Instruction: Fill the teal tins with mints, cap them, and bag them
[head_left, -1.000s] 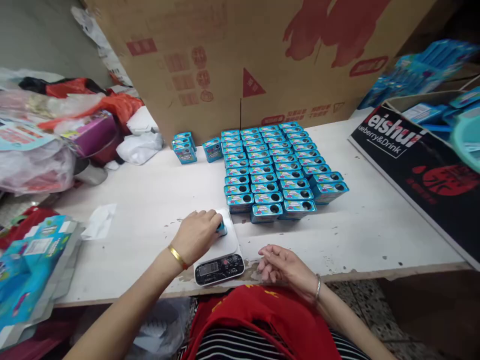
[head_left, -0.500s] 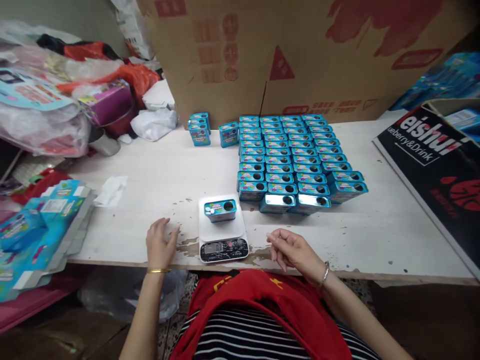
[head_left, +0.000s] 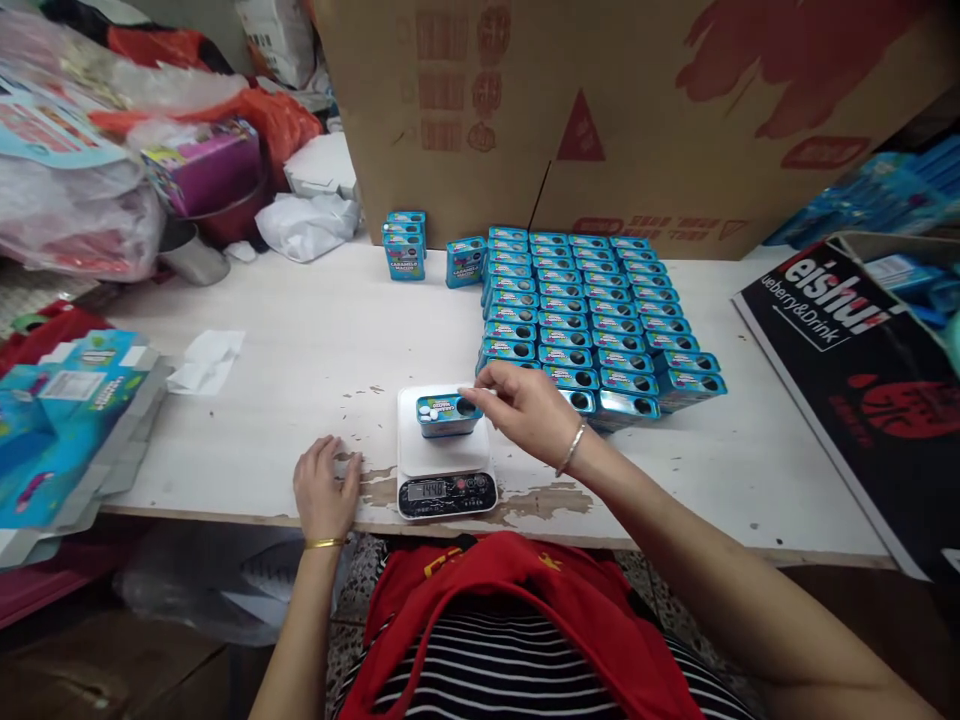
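A small blue tin with a round hole in its top lies on the white platform of a digital scale near the table's front edge. My right hand hovers at the tin's right end, fingers pinched together just above the hole; what they hold, if anything, is too small to make out. My left hand rests flat on the table to the left of the scale, fingers spread, holding nothing. Behind the scale stand several rows of identical blue tins.
A big cardboard box walls off the back of the white table. Flat blue cartons lie at the left edge, plastic bags at the back left, a black printed box on the right. Three loose tins stand apart.
My left hand let go of the tin on the scale and settled flat on the table. My right hand rose from the table edge to the tin's hole.
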